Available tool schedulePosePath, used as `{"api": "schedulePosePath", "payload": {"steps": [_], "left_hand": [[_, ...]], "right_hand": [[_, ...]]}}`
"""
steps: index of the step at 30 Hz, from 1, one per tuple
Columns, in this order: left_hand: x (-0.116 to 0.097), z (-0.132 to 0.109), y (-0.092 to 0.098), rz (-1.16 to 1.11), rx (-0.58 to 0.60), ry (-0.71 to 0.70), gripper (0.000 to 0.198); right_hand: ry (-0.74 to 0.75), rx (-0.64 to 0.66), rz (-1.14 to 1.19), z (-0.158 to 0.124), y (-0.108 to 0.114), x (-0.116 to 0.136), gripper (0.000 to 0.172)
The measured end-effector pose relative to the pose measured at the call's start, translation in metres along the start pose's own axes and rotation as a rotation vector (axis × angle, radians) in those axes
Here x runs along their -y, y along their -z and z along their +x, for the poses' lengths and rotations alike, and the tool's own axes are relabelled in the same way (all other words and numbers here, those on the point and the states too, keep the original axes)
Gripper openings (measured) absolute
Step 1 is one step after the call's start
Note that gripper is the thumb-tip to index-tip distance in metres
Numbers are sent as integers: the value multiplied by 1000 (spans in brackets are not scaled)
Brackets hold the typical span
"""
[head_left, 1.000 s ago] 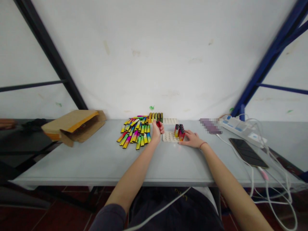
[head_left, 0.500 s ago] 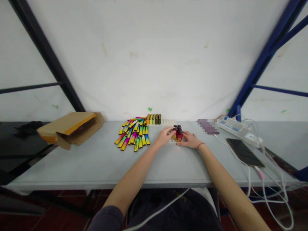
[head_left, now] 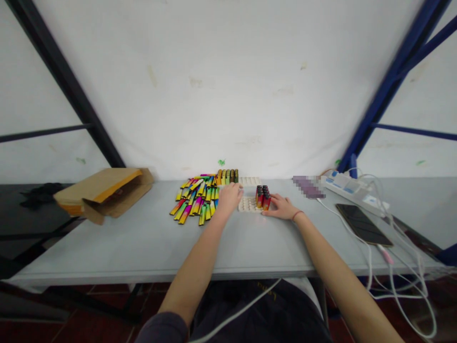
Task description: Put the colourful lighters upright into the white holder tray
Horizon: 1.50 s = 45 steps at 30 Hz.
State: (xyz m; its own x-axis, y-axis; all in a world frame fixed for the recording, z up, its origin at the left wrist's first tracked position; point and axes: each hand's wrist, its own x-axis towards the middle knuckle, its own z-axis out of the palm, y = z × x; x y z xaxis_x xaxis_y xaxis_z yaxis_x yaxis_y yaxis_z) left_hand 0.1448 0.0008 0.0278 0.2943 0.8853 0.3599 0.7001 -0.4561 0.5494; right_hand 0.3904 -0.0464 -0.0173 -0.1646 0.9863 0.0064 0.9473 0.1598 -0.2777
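Cylinders (head_left: 263, 199) stood in tray (head_left: 246, 205), my right hand (head_left: 284, 208) spread beside them, grip of my left hand (head_left: 230, 197) undeterminable.

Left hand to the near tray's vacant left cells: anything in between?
Nothing visible. The left hand is by the near tray's left end; the upright red-orange cylinders stand at its right end, beside the right hand.

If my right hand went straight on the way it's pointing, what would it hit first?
Your right hand would likely meet the red cylinders standing on the near tray; it may already touch them, depth being unclear.
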Motion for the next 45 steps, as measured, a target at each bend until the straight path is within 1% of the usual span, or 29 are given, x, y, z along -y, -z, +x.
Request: {"api": "schedulePosePath", "payload": {"steps": [2,4,6,8,10,12,15,17,21,28,30,32,35,37,39,41,43,45], "left_hand": [[12,2,23,185,47,173,20],[25,1,43,276,113,306,20],[34,-3,55,356,184,345,20],[36,-11,60,417,236,318,28],[31,-23,59,481,255,260,36],[24,-36,54,560,269,202,41],[15,-51,43,662,312,150,39],[13,-56,37,702,305,116,35],[13,-54,29,727,259,80,33],[13,-43,23,690,239,73,31],[16,-37,19,620,231,83,30],[20,-27,12,478,219,112,23],[21,-8,0,152,154,151,8],[19,4,-9,-111,135,170,6],[15,11,-18,-395,156,237,8],[11,14,-24,-661,153,325,13],[9,12,-27,-873,134,401,23],[8,7,-25,-1027,124,451,36]], "right_hand": [[3,8,1,0,0,0,80],[8,4,2,0,0,0,79],[9,-10,5,0,0,0,78],[10,-25,9,1,1,0,77],[16,-36,13,1,1,-1,77],[26,-46,16,2,1,-2,76],[38,-54,16,2,1,-3,76],[39,-53,13,2,1,-2,76],[33,-45,15,1,2,-2,77],[14,-81,18,2,6,-2,75],[-1,-95,12,2,6,-2,73],[-2,-102,14,3,5,-3,72],[14,-108,23,4,3,-6,70],[32,-107,27,5,1,-9,68],[49,-110,32,6,-1,-11,67],[60,-124,36,7,-2,-12,66],[62,-131,38,7,-3,-12,65],[65,-121,38,7,-3,-12,62]]}}
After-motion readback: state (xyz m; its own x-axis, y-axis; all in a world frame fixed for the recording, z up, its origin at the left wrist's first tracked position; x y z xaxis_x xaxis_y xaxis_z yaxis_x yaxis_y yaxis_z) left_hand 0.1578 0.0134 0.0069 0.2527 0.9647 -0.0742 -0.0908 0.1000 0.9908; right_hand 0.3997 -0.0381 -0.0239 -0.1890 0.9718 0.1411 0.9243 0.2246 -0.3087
